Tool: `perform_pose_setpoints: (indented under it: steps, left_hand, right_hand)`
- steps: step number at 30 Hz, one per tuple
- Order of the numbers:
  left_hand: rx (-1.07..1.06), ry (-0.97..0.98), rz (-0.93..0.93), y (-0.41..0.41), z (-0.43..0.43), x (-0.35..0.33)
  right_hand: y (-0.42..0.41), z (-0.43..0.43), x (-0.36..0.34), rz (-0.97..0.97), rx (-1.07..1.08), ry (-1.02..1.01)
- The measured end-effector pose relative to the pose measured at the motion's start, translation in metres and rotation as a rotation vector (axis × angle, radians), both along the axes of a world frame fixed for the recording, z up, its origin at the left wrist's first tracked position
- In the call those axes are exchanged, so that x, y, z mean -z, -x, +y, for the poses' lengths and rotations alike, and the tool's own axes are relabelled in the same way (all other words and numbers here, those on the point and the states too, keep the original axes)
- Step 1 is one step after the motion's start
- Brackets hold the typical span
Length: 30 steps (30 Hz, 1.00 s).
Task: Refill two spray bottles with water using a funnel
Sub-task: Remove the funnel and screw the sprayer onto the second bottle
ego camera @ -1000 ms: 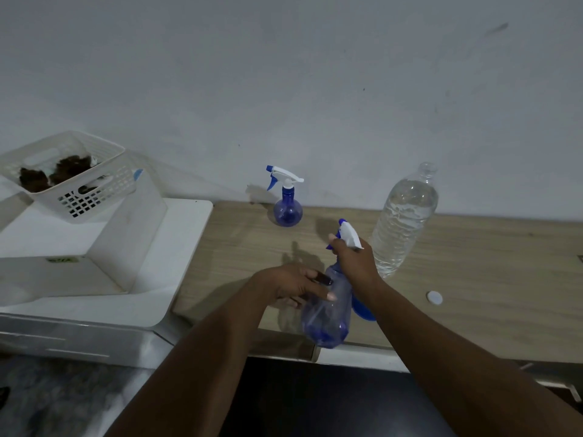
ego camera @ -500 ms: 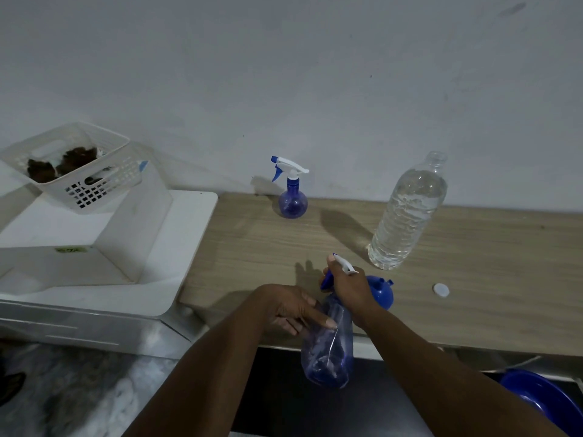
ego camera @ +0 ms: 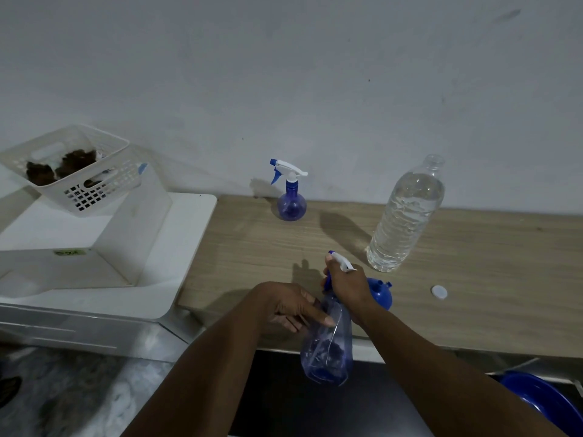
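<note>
at the counter's front edge: spray bottle, tall clear-blue one, held tilted and hanging partly past the counter lip
fill: looks close to empty, so light, my guess
body: thin plastic, likely dents if squeezed, slick if wet
spray head: white and blue, on the neck, not yet off
right hand: fingers curled round the spray head and neck, firm wrap
left hand: fingers near straight, laid against the bottle's shoulder, steadying; no wrap visible
where to hold: stiff neck or shoulder for twisting the head off, not the soft belly
funnel: blue, on the counter just behind the right wrist, partly hidden
water bottle: upright, open, nearly full, so heavy and floppy-walled; take it low, two hands if pouring
cap: white, loose on the counter right of the funnel
second spray bottle: round, head on, back by the wall, well apart
basket: white, on the shelf far left
basin: blue, below the counter at right
</note>
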<state>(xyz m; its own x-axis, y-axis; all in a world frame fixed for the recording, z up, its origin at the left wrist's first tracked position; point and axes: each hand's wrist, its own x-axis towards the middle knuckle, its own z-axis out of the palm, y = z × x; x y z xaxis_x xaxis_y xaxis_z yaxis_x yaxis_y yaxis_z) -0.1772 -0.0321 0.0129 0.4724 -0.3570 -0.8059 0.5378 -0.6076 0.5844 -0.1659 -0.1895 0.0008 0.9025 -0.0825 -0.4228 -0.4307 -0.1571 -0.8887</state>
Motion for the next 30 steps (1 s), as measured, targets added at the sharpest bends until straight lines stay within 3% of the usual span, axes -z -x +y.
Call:
perform_pose_setpoints:
  steps: [11, 15, 18, 25, 30]
  left_hand:
    - [0.006, 0.009, 0.010, 0.000, 0.000, -0.003]
    - [0.012, 0.017, -0.027, -0.005, 0.004, -0.005]
    - [-0.003, 0.015, -0.120, -0.013, 0.009, -0.013]
    - [-0.084, -0.078, -0.521, -0.044, 0.011, -0.035]
    - [-0.276, -0.059, -0.733, -0.080, -0.001, -0.049]
  right_hand:
    - [-0.002, 0.002, -0.003, 0.002, 0.018, 0.043]
    - [-0.008, -0.003, -0.008, -0.016, -0.065, -0.022]
    - [-0.017, -0.010, -0.026, -0.135, -0.095, -0.024]
    - [-0.068, -0.018, -0.106, -0.469, -0.411, 0.542]
    - [-0.110, -0.008, -0.156, -0.585, -0.473, 0.766]
